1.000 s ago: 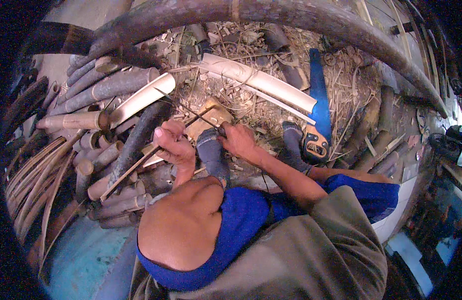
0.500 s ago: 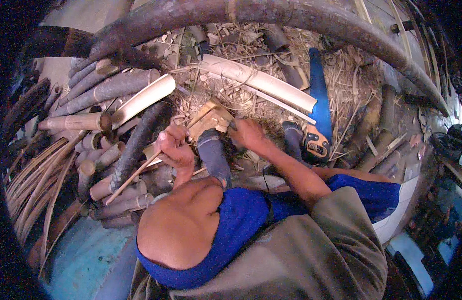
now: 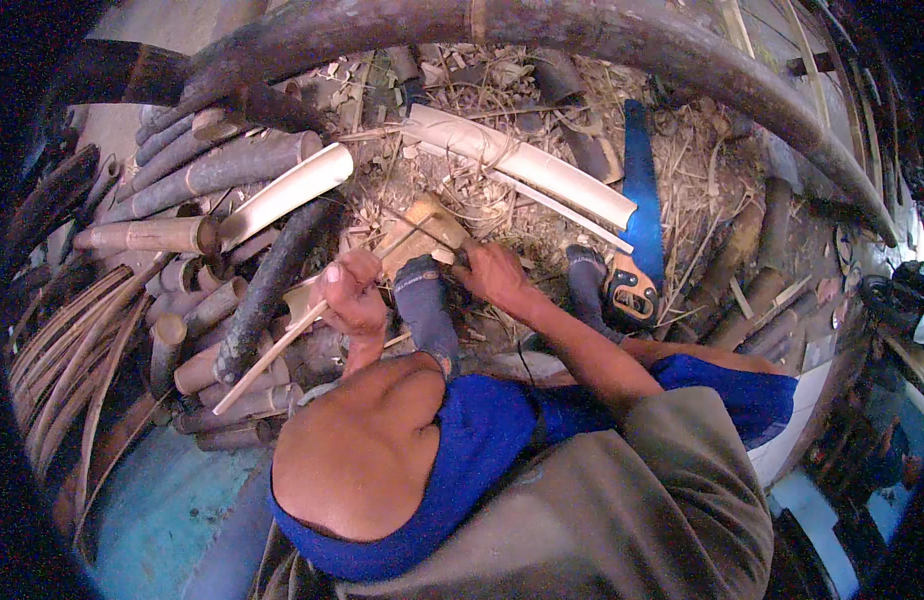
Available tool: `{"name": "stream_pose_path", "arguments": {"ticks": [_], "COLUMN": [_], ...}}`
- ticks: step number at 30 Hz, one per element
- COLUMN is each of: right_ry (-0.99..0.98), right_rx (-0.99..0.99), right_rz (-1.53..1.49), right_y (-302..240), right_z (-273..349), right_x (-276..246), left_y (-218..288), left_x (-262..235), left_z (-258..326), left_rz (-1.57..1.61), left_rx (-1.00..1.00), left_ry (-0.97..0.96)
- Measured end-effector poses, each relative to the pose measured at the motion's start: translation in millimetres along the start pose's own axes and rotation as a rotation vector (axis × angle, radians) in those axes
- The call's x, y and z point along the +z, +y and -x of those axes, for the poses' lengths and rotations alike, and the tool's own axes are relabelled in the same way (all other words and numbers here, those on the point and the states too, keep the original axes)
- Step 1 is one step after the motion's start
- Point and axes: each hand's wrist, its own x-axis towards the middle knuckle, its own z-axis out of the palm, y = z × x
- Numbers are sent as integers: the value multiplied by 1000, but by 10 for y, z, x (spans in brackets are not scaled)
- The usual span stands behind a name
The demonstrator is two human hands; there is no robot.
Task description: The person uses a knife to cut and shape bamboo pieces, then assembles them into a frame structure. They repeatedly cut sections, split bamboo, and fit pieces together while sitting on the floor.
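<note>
My left hand (image 3: 351,292) is closed round a narrow bamboo strip (image 3: 269,366). One end slants down to the lower left, and the other runs up to the wooden block (image 3: 406,222). In my right hand (image 3: 497,273) is a knife (image 3: 422,228), gripped by its handle. Its thin dark blade points to the upper left and crosses over the block, close to the strip's upper end. My socked left foot (image 3: 422,295) rests right against the block.
A saw (image 3: 642,200) with a blue blade lies to the right, beside a split bamboo length (image 3: 532,165). Cut bamboo pieces (image 3: 222,170) are piled at left, near bundled thin strips (image 3: 67,370). A thick bamboo pole (image 3: 582,25) spans the far side. Shavings litter the ground.
My left hand has rolled over a little with the strip. My right hand has turned, and the knife blade now shows plainly above the block.
</note>
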Motion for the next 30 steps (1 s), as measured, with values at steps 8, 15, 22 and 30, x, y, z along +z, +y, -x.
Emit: {"name": "stream_pose_path", "arguments": {"ticks": [8,15,22,30], "right_ry": [-37,-36,46,2], "right_rx": [43,80,69,107], "right_rz": [32,19,86,14], "right_y": [-151,69,113,418], "right_z": [121,110,219,110], "right_x": [-127,-48,-30,49], "left_y": [51,3,51,95], "left_x": [21,46,101,29], "left_z": [-35,-27,-40,43], "left_rz": [-75,-137,-111,-106], "left_rx": [-15,29,6,-23], "left_ry": [66,86,113,6]}}
